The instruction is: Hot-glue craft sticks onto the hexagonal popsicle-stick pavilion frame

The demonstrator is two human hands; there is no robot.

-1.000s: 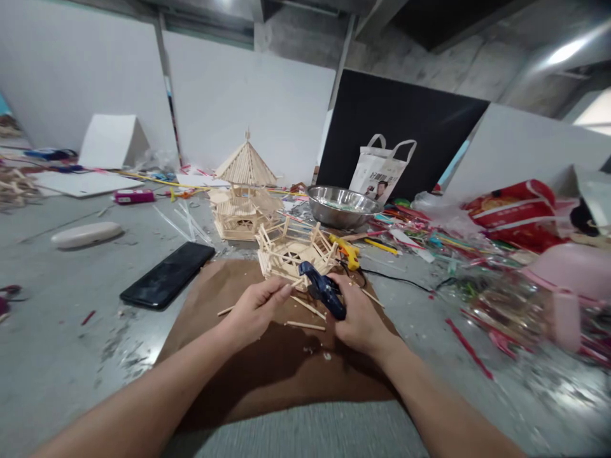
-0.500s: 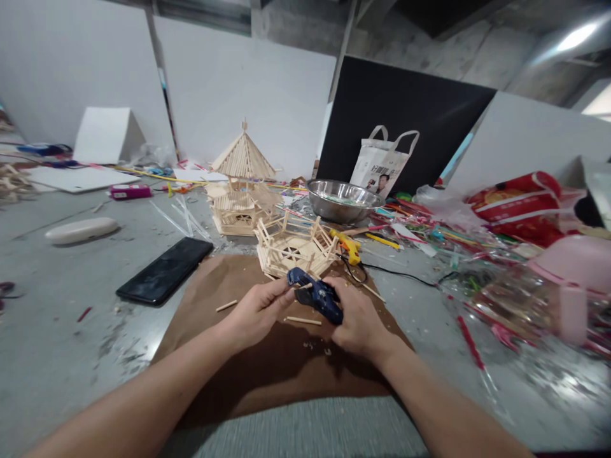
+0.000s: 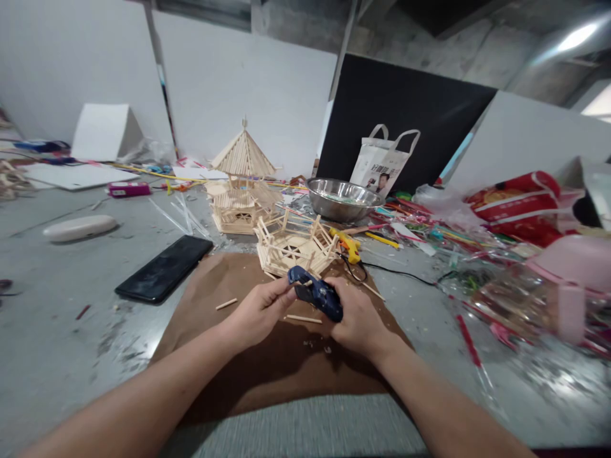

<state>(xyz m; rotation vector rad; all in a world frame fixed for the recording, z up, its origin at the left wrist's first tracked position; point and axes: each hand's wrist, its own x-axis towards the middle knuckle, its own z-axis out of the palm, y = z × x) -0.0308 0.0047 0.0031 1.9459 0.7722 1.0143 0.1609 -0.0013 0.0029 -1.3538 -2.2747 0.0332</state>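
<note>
My right hand [image 3: 359,316] is wrapped round a dark blue hand cutter [image 3: 325,299], its jaw end pointing up and left. My left hand [image 3: 258,312] pinches a thin wooden stick [image 3: 304,284] whose visible part lies across the cutter's jaws; its other end is hidden by my fingers. Below the cutter, a loose wooden stick [image 3: 304,319] rests on the brown paper [image 3: 229,375], and a shorter stick piece [image 3: 226,304] lies to the left. Just beyond my hands stands a six-sided wooden stick frame [image 3: 296,251] with railings and short posts.
Behind the frame is a stick pavilion [image 3: 244,159] with a pointed roof. A yellow glue gun [image 3: 351,247] with a black cord lies at its right. A black phone [image 3: 165,268], a steel bowl [image 3: 344,207], a pink-lidded jug [image 3: 573,280] and plastic scraps surround the paper.
Almost nothing differs. The cutter and the stick have tilted very slightly, both hands staying in the same place, and the view has shifted a touch.
</note>
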